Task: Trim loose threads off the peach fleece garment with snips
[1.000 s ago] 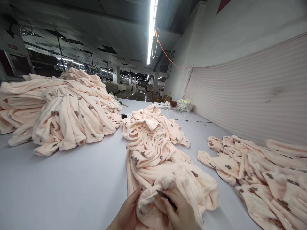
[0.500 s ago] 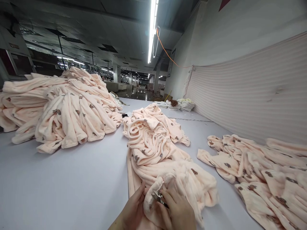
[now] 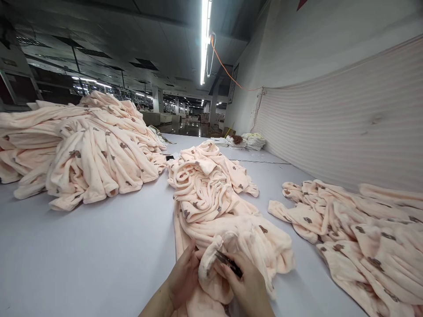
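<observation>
A peach fleece garment (image 3: 231, 237) with small brown motifs lies in front of me on the white table (image 3: 99, 251). My left hand (image 3: 185, 275) grips a bunched fold of it from the left. My right hand (image 3: 246, 288) holds small dark thread snips (image 3: 228, 263) with their tip against the same fold. The fold stands up between both hands. More of the same garments (image 3: 205, 180) are heaped just behind it.
A tall stack of the same peach garments (image 3: 82, 145) fills the table's left. Another spread of them (image 3: 360, 229) lies at the right beside a striped fabric wall (image 3: 346, 119). Folded white pieces (image 3: 253, 141) sit at the far end.
My hands have shifted slightly up the fold, and the snips now lie across its top. The view has tilted down a little.
</observation>
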Available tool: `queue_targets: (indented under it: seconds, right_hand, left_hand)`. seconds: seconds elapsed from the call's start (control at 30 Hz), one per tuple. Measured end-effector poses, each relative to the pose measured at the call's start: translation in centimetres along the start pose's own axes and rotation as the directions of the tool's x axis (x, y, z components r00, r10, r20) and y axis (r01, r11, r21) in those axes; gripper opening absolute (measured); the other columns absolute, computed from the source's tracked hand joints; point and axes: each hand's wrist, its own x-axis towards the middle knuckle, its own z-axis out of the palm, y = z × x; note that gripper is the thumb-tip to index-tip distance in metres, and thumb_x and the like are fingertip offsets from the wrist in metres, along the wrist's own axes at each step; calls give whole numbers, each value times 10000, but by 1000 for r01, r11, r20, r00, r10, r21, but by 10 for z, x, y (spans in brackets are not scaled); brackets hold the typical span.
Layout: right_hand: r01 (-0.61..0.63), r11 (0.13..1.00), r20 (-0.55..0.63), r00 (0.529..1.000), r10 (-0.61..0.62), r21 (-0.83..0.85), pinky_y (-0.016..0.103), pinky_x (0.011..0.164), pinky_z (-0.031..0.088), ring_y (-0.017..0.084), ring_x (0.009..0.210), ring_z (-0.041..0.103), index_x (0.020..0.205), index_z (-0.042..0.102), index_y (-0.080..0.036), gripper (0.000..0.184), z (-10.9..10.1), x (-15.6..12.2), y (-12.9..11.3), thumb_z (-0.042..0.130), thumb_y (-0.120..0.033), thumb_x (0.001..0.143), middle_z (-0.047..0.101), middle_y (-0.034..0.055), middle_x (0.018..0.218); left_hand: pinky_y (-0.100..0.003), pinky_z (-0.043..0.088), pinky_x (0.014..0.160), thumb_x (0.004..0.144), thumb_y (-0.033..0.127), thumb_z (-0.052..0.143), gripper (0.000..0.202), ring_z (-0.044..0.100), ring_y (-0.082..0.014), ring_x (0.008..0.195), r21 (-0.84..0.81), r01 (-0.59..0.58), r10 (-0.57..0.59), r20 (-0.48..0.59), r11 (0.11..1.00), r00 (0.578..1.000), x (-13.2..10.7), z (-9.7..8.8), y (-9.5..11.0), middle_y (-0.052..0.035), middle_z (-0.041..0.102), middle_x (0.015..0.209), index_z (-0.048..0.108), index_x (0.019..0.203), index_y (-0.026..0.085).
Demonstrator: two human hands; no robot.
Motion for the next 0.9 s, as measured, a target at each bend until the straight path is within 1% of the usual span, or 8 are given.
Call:
queue_targets:
  seconds: [0.13, 0.4, 0.5, 0.63, 0.73, 0.8, 0.83, 0.9]
  right_hand:
    - [22, 996, 4, 1000, -23, 90, 269, 646, 475, 195, 743, 643, 926, 669, -258, 192, 6, -21, 11, 568, -389, 828, 663, 4, 810]
    - [-7, 990, -48, 999, 13, 142, 288, 763, 463, 206, 862, 628, 929, 681, -230, 241, 17, -27, 9, 467, -336, 902, 682, 44, 875]
    - [35, 983, 75, 996, -49, 179, 259, 717, 461, 198, 837, 627, 1023, 631, -245, 259, 21, -45, 11, 601, -340, 784, 664, 24, 915]
    - [98, 994, 217, 970, -105, 43, 222, 579, 397, 153, 668, 586, 793, 612, -232, 153, 29, -62, 15, 583, -156, 663, 600, -6, 786]
    - [68, 990, 172, 981, -89, 121, 233, 598, 394, 155, 668, 560, 740, 566, -221, 73, 30, -58, 18, 509, -179, 720, 574, -2, 743]
    - [-4, 977, 171, 985, -33, 214, 244, 579, 387, 162, 633, 547, 764, 585, -224, 134, 31, -53, 20, 506, -326, 801, 585, -5, 693]
    - [-37, 967, 178, 984, -9, 254, 246, 557, 377, 162, 605, 537, 766, 594, -225, 210, 32, -52, 21, 500, -405, 821, 584, -8, 662]
    - [-76, 941, 190, 982, 13, 330, 242, 518, 353, 155, 558, 514, 750, 593, -222, 292, 35, -52, 22, 499, -489, 823, 569, -12, 619]
  left_hand:
    - [-381, 365, 986, 939, 492, 292, 574, 624, -260, 1041, -70, -32, 28, -61, 997, 998, 8, -1, -4, -129, 734, 995, 594, 1187, 71]
    - [-370, 434, 874, 910, 547, 312, 563, 609, -221, 903, 23, -60, 62, -84, 998, 995, 21, 0, -12, -104, 689, 943, 625, 1126, 133]
    - [-352, 466, 778, 893, 561, 350, 541, 572, -164, 733, 71, -31, 39, -123, 997, 992, 27, -3, -11, -64, 634, 840, 660, 1020, 136]
    - [-343, 468, 754, 858, 569, 427, 510, 541, -153, 708, 209, -36, 80, -204, 977, 976, 15, 3, -2, -49, 586, 796, 672, 921, 125]
    - [-271, 424, 836, 800, 403, 630, 256, 541, -165, 875, 406, -142, 294, -341, 903, 893, -21, 7, -5, -23, 617, 910, 642, 957, 201]
    - [-179, 396, 725, 763, 333, 692, 160, 519, -118, 793, 555, -162, 456, -445, 816, 771, -48, 3, -21, 45, 603, 798, 594, 864, 255]
    - [-189, 385, 603, 774, 397, 663, 178, 511, -116, 646, 706, -40, 517, -476, 707, 711, -59, 1, -34, 60, 565, 653, 561, 797, 253]
    - [-226, 384, 526, 712, 432, 697, 260, 513, -132, 530, 787, 73, 477, -442, 613, 760, -69, -4, -62, 44, 589, 602, 562, 823, 241]
